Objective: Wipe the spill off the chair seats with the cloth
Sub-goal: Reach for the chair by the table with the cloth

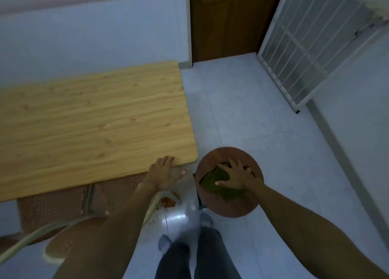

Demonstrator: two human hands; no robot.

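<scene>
We looked down on a round brown stool seat (228,205) standing on the pale tiled floor (263,121), just off the near right corner of the wooden bench (90,118). The green cloth (219,184) lay crumpled on that seat, spread from its centre toward the 7 o'clock edge, and our right hand (235,176) pressed flat on top of it with the fingers splayed toward 11 o'clock; its grip was released rather than clenched, the palm holding the cloth down against the wood. Our left hand (162,173) was also open, fingers extended, resting on the near edge of the bench at the corner, with the thumb pointing toward 3 o'clock and holding nothing. Beneath the bench edge, at 9 o'clock from the stool, we saw perforated reddish chair seats (113,191) on a pale metal frame (31,236), partly tucked under the top. Orange-brown spill (168,203) showed at the right corner of the nearest chair seat, with specks on the floor just below it. Our dark trouser legs (195,257) and grey socks stood at 6 o'clock. A brown door (227,20) and a white wire grille (311,47) filled the far side at 12 to 2 o'clock.
</scene>
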